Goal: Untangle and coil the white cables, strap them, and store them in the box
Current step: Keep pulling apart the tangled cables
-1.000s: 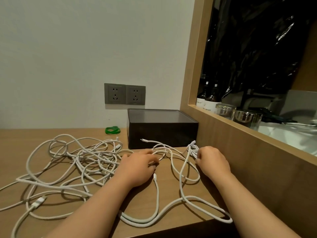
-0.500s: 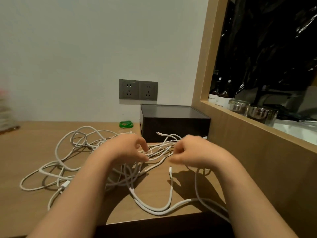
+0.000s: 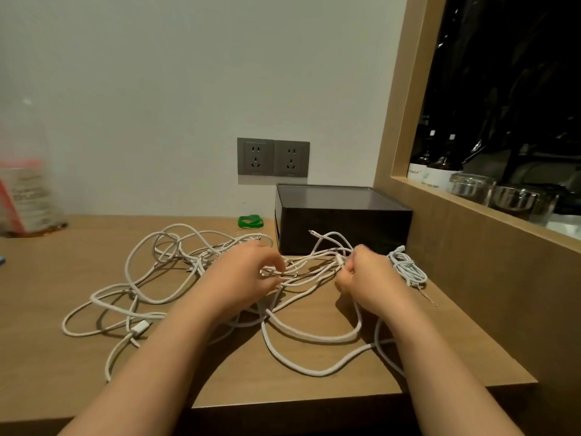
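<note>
Firmly, left hand [image 3: 242,275], right hand [image 3: 368,278]: tight grip on white cables [image 3: 140,327].

Home desk nook: wall sockets [image 3: 273,157], wooden desk [image 3: 63,278], soap bottles [image 3: 440,171].

At the left edge a clear container [image 3: 26,190] with red and white marks is blurred and partly cut off, so its kind cannot be told. Below it, a small blue thing [image 3: 1,261] is cut by the same edge. The fingertips of the left hand [image 3: 242,278] are hidden among the white cables [image 3: 140,328], and the strands under its palm are covered. The fingers of the right hand [image 3: 367,278] are hidden behind the back of that hand. Both forearms are cut off by the lower edge. The inside of the box [image 3: 342,228] is not shown. The labels of the bottles [image 3: 443,166] are too small to be read
</note>
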Demonstrator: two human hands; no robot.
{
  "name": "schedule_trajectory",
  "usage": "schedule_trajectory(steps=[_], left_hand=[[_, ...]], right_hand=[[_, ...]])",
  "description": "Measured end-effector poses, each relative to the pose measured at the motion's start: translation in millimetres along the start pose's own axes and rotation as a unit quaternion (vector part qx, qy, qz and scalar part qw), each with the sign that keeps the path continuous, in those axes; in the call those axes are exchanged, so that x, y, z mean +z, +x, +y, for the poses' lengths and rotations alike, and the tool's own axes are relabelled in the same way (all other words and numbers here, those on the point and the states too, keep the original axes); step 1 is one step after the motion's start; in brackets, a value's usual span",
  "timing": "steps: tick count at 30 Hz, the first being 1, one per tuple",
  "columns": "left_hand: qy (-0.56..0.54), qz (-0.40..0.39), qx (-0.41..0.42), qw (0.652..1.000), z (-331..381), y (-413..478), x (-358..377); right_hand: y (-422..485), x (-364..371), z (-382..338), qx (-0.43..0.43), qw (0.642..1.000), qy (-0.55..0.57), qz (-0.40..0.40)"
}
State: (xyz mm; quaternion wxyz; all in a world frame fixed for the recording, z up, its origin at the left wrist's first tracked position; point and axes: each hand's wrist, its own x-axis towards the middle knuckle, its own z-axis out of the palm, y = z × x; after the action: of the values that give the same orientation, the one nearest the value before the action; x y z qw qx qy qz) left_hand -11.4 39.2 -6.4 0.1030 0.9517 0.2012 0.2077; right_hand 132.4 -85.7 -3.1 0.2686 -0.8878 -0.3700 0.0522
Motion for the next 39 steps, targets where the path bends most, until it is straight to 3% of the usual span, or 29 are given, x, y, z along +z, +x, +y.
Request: schedule_trajectory(steps=[4, 7, 11, 13, 15, 17, 18, 20, 25, 30, 35, 37, 39], left_hand=[[-0.091, -0.079, 0.003, 0.993, -4.8, -1.2, -17.2], [-0.109, -0.155, 0.002, 0.982, -6.1, -6.1, -28.5], [-0.073, -0.155, -0.003, 0.985, -7.6, -8.1, -29.8], [-0.085, -0.142, -0.011, 0.986, -10.0, -8.0, -29.1], [-0.118, -0.135, -0.018, 0.984, -12.5, -10.2, -29.3], [-0.143, -0.111, -0.019, 0.983, -15.6, -13.5, -30.3], [-0.15, -0.094, -0.018, 0.984, -16.8, -15.1, -30.9], [-0.162, -0.068, -0.019, 0.984, -21.0, -19.2, -32.3], [-0.139, -0.116, -0.025, 0.983, -31.9, -29.3, -33.6], [-0.127, -0.144, -0.032, 0.981, -35.2, -28.3, -31.5], [-0.101, -0.112, -0.018, 0.988, -26.7, -22.4, -25.1], [-0.08, -0.127, -0.013, 0.989, -24.3, -20.1, -21.7], [-0.045, -0.151, -0.003, 0.988, -21.7, -18.1, -19.3]], right_hand=[[-0.6, -12.7, 14.3, -0.002, 0.967, 0.161, 0.196], [-1.7, -18.0, 18.1, -0.025, 0.963, 0.149, 0.224], [-2.7, -10.4, 9.7, -0.088, 0.987, -0.038, 0.126], [-12.7, -17.0, -4.2, -0.166, 0.984, -0.038, 0.062], [-30.0, -26.5, -21.7, -0.224, 0.969, -0.013, -0.104], [-45.0, -26.0, -36.2, -0.237, 0.931, -0.021, -0.278], [-49.8, -21.4, -40.7, -0.234, 0.915, -0.036, -0.327], [-51.9, -6.9, -44.8, -0.22, 0.909, -0.073, -0.347], [-41.3, 3.2, -37.5, -0.186, 0.945, -0.091, -0.254], [-34.3, 0.4, -28.7, -0.172, 0.957, -0.17, -0.159], [-30.0, -2.5, -22.1, -0.171, 0.978, -0.099, -0.061], [-25.2, -2.4, -18.0, -0.147, 0.987, -0.06, 0.02], [-22.6, -2.5, -14.9, -0.12, 0.992, -0.017, 0.036]])
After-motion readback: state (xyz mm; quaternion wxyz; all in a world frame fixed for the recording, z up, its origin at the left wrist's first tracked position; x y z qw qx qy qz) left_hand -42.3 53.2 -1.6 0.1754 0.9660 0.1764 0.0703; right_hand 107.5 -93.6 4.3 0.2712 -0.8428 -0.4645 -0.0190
